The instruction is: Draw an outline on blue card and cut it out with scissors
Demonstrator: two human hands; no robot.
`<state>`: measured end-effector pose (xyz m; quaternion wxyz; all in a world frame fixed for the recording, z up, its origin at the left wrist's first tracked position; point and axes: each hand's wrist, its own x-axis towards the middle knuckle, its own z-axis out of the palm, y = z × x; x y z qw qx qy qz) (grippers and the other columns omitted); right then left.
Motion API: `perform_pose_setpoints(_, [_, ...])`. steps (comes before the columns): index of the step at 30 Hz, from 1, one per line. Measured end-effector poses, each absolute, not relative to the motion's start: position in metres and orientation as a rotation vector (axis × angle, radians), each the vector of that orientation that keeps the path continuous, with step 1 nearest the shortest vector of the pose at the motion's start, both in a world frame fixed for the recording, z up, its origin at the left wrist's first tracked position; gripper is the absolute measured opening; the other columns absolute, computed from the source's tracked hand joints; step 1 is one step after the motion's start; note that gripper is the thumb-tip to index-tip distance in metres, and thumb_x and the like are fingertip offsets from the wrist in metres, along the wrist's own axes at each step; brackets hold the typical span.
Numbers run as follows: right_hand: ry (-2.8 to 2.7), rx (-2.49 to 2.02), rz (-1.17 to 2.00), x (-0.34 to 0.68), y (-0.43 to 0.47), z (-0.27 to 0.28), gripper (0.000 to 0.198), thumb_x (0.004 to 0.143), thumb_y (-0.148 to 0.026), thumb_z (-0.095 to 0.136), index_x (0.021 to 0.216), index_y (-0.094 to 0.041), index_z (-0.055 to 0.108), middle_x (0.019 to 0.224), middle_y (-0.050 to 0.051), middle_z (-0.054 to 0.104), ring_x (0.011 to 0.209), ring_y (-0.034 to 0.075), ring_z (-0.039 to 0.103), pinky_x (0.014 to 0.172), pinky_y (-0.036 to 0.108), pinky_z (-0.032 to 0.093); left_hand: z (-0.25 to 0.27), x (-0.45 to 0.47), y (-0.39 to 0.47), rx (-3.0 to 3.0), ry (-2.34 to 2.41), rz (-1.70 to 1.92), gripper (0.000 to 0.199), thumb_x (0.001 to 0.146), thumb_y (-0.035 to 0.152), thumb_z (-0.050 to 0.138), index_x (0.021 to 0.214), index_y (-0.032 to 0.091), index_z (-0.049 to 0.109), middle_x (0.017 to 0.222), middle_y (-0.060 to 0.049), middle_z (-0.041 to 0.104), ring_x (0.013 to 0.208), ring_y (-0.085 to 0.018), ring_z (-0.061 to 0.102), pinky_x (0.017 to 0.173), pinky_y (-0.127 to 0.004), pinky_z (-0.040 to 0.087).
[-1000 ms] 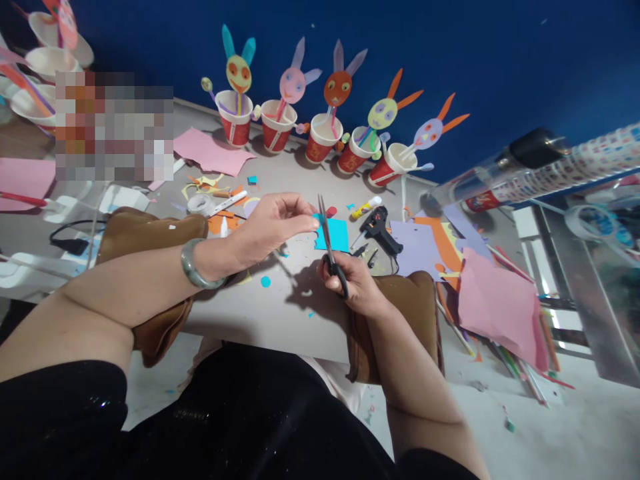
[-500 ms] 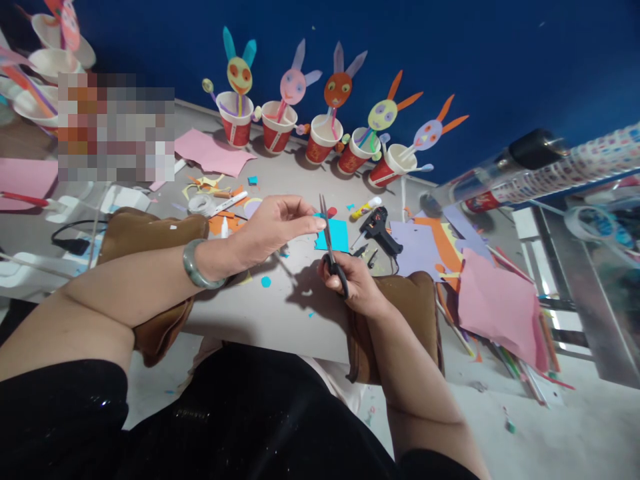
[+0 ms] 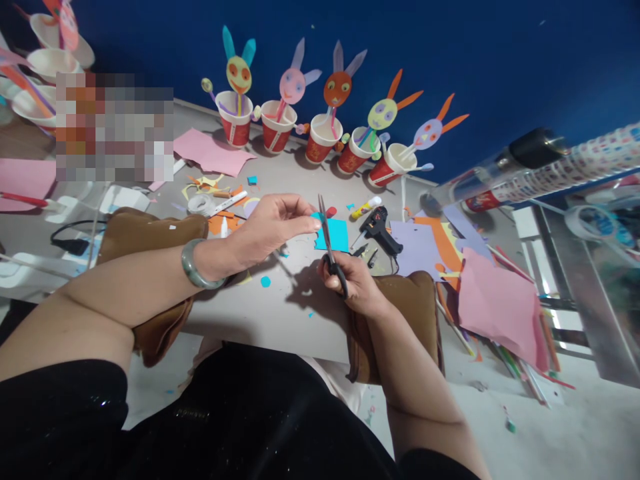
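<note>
My right hand (image 3: 353,283) grips black-handled scissors (image 3: 327,240), their narrow blades pointing away from me and only slightly apart. Thumb and forefinger of my left hand (image 3: 275,227) pinch bright blue paper (image 3: 315,217) beside the blades. Behind the scissors shows a larger blue paper piece (image 3: 337,235) with a ragged left edge; I cannot tell whether it is joined to the pinched bit. A small blue paper disc (image 3: 265,282) lies on the table below my left hand. My fingertips partly hide the paper at the blades.
Red-and-white paper cups (image 3: 325,143) with rabbit-faced figures line the back. At right are a black glue gun (image 3: 381,230), a yellow marker (image 3: 366,208), purple paper (image 3: 413,247) and pink paper (image 3: 493,300). Brown cushions (image 3: 150,243) lie under both forearms. White tape (image 3: 199,204) sits among scraps left.
My left fingertips have shifted very slightly left with the pinched blue paper, and more of it shows beside the blades. The scissors have barely moved.
</note>
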<state>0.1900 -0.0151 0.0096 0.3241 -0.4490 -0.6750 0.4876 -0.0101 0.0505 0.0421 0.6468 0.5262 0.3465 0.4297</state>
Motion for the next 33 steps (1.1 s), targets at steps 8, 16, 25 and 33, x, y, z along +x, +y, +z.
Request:
perform_pose_setpoints(8, [-1.773, -1.190, 1.271, 0.1899, -0.0146, 0.0105, 0.066, 0.074, -0.084, 0.062, 0.063, -0.020, 0.051, 0.060, -0.002, 0.054, 0.057, 0.012, 0.044, 0.058, 0.028, 0.035, 0.0385, -0.0103, 0.0519, 1.194, 0.778, 0.987, 0.015, 0.069, 0.024, 0.075, 0.067, 0.017, 0.062, 0.069, 0.003, 0.059, 0.063, -0.008, 0.048, 0.060, -0.025, 0.038])
perform_pose_setpoints(16, [-1.769, -1.201, 1.279, 0.1905, -0.0147, 0.0101, 0.066, 0.073, -0.085, 0.063, 0.063, -0.020, 0.050, 0.061, -0.001, 0.054, 0.059, 0.012, 0.044, 0.059, 0.028, 0.035, 0.0401, -0.0109, 0.0517, 1.211, 0.782, 1.001, 0.016, 0.069, 0.022, 0.074, 0.065, 0.017, 0.059, 0.070, 0.003, 0.059, 0.066, -0.009, 0.050, 0.062, -0.025, 0.040])
perform_pose_setpoints(25, [-1.754, -1.215, 1.286, 0.1905, -0.0153, 0.0093, 0.066, 0.072, -0.084, 0.065, 0.062, -0.020, 0.051, 0.062, -0.001, 0.053, 0.060, 0.013, 0.044, 0.059, 0.028, 0.035, 0.0440, -0.0110, 0.0519, 1.220, 0.802, 1.014, 0.016, 0.069, 0.021, 0.072, 0.064, 0.018, 0.057, 0.069, 0.003, 0.057, 0.068, -0.010, 0.051, 0.064, -0.025, 0.042])
perform_pose_setpoints(33, [-1.765, -1.196, 1.283, 0.1905, -0.0148, 0.0098, 0.065, 0.074, -0.083, 0.064, 0.063, -0.020, 0.050, 0.062, -0.001, 0.053, 0.059, 0.013, 0.044, 0.059, 0.028, 0.035, 0.0415, -0.0111, 0.0516, 1.222, 0.805, 0.976, 0.014, 0.071, 0.026, 0.074, 0.069, 0.018, 0.062, 0.072, 0.002, 0.060, 0.068, -0.009, 0.051, 0.064, -0.025, 0.042])
